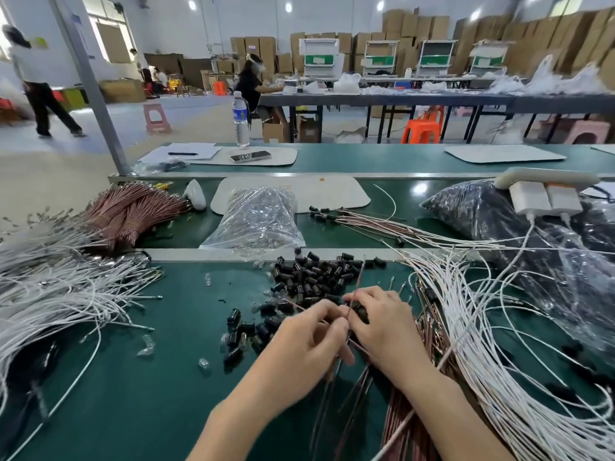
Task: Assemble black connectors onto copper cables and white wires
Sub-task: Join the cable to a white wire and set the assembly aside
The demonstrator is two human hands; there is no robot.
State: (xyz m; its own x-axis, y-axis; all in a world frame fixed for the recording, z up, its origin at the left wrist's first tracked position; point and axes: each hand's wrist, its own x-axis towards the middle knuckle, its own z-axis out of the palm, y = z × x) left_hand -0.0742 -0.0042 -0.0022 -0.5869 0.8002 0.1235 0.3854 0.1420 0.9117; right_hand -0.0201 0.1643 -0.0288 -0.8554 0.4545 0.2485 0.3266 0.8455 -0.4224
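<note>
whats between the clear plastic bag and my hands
A loose pile of black connectors on the green table, running from just below the clear bag down to the left hand and right hand, seen in the head view.

Body in view: bare left hand [309, 334], bare right hand [382, 327], left forearm [239, 410], right forearm [442, 404]. Hands: slim fingers, uncovered knuckles and wrists. Forearms bare right down to bottom frame edge. Fingertip detail motion-blurred, nails unreadable. Upper arms, torso out of frame; clothing cannot tell.
</note>
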